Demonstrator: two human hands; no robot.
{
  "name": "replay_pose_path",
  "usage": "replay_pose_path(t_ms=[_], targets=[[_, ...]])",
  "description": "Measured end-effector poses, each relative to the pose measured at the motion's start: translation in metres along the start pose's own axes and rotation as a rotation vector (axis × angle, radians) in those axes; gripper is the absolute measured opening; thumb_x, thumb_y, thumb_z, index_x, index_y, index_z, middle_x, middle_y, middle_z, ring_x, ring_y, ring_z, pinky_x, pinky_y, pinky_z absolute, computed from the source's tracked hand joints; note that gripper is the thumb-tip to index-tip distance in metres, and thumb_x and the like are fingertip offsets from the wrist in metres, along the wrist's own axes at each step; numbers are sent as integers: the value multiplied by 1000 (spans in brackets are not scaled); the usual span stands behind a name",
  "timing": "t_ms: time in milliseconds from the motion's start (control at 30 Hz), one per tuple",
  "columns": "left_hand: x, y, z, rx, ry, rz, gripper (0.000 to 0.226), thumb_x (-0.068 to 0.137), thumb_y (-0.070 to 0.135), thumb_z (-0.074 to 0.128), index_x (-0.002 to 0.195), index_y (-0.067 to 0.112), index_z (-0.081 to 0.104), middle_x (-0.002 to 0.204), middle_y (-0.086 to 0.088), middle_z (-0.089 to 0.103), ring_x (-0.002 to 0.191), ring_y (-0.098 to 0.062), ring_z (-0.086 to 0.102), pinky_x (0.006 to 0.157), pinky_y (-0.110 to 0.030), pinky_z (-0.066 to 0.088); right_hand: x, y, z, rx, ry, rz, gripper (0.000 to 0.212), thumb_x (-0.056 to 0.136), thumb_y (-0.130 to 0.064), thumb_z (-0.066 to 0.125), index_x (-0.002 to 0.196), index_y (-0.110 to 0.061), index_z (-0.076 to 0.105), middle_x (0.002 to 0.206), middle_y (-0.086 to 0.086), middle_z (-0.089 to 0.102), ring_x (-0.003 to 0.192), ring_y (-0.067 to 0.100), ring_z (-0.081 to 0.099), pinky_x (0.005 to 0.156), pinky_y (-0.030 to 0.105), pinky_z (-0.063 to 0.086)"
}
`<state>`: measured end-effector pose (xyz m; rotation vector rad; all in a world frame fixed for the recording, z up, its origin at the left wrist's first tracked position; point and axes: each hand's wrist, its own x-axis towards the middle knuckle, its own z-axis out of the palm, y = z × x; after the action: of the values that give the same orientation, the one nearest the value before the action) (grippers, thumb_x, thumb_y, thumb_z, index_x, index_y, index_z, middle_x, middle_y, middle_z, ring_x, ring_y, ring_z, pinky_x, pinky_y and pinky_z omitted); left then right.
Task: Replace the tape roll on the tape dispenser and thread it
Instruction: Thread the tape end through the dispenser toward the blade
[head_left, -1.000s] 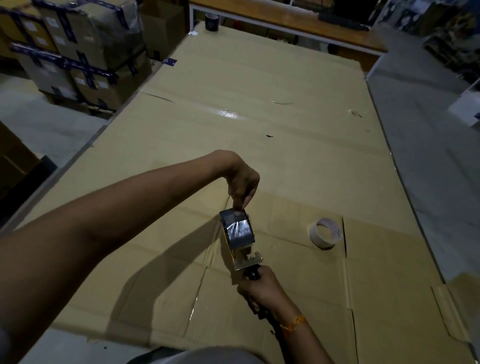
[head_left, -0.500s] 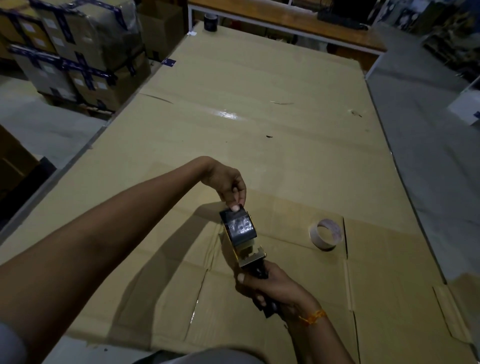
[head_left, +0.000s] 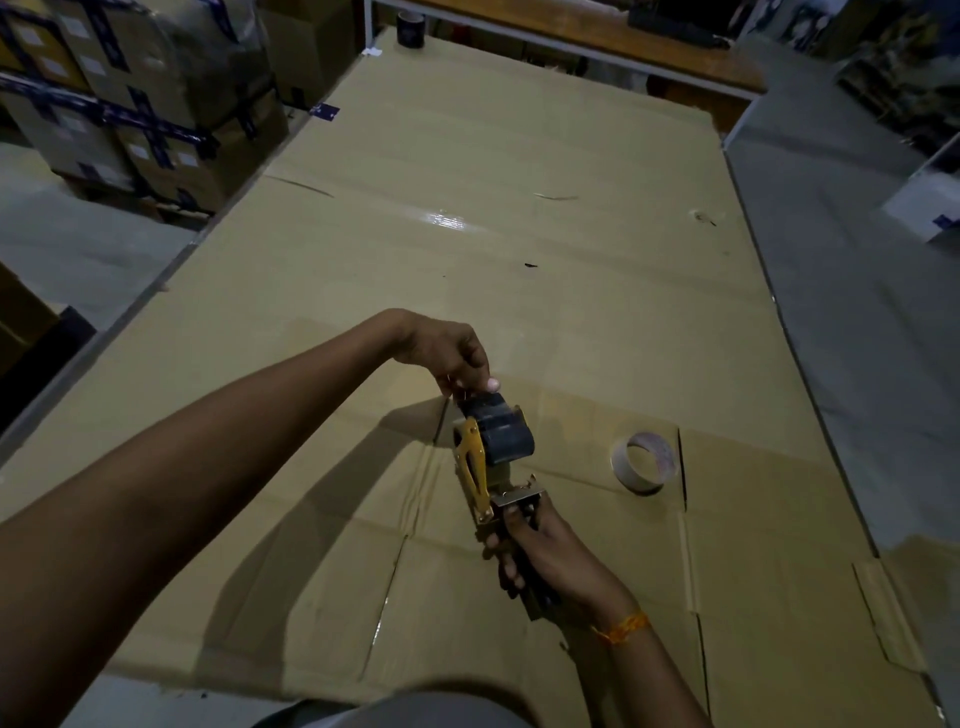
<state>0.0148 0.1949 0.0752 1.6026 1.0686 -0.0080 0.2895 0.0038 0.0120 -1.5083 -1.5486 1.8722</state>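
A yellow-framed tape dispenser (head_left: 475, 467) is held above the cardboard-covered table (head_left: 519, 234), its dark handle gripped in my right hand (head_left: 550, 556). A dark tape roll (head_left: 504, 431) sits on the dispenser's hub. My left hand (head_left: 452, 353) reaches over from the left and pinches the top edge of that roll with its fingertips. The dispenser's metal cutter end points toward my right hand. An empty-looking pale tape core (head_left: 644, 462) lies on the cardboard to the right of the dispenser.
Flattened cardboard sheets cover the whole table. A dark tape roll (head_left: 410, 28) stands at the far edge. Stacked taped cartons (head_left: 130, 98) stand on the floor to the left. A wooden bench (head_left: 597, 31) runs behind the table. Bare floor lies to the right.
The dispenser has turned, so its yellow side plate now faces me. My right hand has shifted its grip on the handle. My left hand stays at the top of the roll.
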Motion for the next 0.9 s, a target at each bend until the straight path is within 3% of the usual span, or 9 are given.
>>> replay_pose_path(t_ms=[133, 367, 500, 667, 900], targets=[[3, -4, 10, 46, 87, 39, 30, 88, 34, 84, 101, 8, 80, 99, -14, 80, 101, -36, 76, 83, -39, 63, 2, 1, 2, 41, 46, -12, 37, 115, -52, 41, 132, -21, 51, 113, 24, 77, 60, 14, 62, 58, 31, 55], [1, -11, 12, 18, 139, 80, 31, 86, 24, 88, 101, -1, 78, 99, -21, 79, 87, -21, 74, 77, -31, 61, 3, 1, 14, 18, 182, -14, 23, 114, -54, 44, 123, -35, 54, 80, 6, 69, 53, 14, 53, 53, 32, 46], [-1, -12, 14, 5, 139, 87, 29, 86, 21, 87, 101, -1, 78, 102, -22, 79, 88, -20, 74, 76, -28, 61, -4, -4, 20, 97, 244, -15, 45, 102, -69, 50, 118, -30, 64, 71, -1, 65, 53, 14, 52, 50, 28, 45], [-3, -11, 14, 5, 124, 97, 29, 86, 20, 87, 102, -2, 77, 102, -20, 79, 91, -23, 75, 82, -33, 64, -3, -9, 23, 89, 324, 6, 65, 93, -82, 52, 113, -22, 67, 70, 2, 66, 50, 14, 55, 48, 27, 48], [-4, -14, 14, 2, 119, 108, 30, 87, 19, 87, 104, -3, 76, 105, -24, 77, 90, -22, 73, 75, -26, 60, -2, -10, 23, 52, 341, -9, 62, 95, -81, 52, 110, -22, 68, 71, 3, 71, 53, 15, 60, 53, 30, 52]])
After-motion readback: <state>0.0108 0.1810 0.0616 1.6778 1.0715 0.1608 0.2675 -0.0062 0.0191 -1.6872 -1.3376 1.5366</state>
